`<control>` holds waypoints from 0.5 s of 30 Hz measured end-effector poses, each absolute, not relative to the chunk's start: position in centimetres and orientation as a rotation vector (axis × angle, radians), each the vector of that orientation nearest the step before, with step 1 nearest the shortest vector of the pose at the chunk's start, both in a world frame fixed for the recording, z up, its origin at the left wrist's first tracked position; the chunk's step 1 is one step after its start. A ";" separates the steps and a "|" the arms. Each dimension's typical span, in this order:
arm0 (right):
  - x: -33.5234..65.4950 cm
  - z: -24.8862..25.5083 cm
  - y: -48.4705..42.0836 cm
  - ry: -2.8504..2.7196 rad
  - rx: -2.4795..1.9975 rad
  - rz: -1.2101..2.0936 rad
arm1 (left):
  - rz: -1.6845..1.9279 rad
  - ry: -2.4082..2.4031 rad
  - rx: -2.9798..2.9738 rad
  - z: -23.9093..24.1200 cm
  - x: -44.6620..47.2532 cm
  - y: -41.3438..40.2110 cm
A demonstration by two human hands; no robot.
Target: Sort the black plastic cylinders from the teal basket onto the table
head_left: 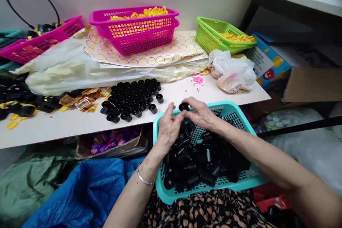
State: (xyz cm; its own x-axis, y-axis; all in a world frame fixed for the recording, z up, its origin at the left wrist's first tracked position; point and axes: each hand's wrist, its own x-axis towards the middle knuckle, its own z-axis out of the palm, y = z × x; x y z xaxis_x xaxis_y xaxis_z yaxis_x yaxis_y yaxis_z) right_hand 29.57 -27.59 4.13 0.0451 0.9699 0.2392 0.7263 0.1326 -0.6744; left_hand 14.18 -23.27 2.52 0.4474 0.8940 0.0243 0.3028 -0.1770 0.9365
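Note:
Both my hands meet above the far rim of a turquoise plastic basket [157, 185] that sits on my lap. Between their fingers is one small black plastic cup [184, 107], its round end facing up. My right hand [200, 114] curls its fingers around the cup's far side. From the other side my left hand [169, 126] presses its thumb close under it; its fingertips are partly hidden. Many loose black cups [208, 155] lie jumbled in the basket. On the white table, more black cups [133, 96] stand packed in rows to the left of my hands.
Pink basket [133, 35] and green basket [224, 42] at the back hold yellow rings. Orange packets [85, 101], tiny pink rings [197, 81] and a knotted plastic bag [232, 73] lie on the table [176, 92]. A blue box [272, 57] stands right.

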 end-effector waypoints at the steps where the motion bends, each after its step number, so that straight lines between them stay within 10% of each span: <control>1: 29.8 3.9 -26.2 -1.699 -1.727 0.415 | 0.787 1.067 1.661 2.5 13.6 -22.9; 15: 29.7 2.9 -20.9 -1.705 -1.969 0.388 | 0.387 0.850 2.325 0.9 10.7 -21.9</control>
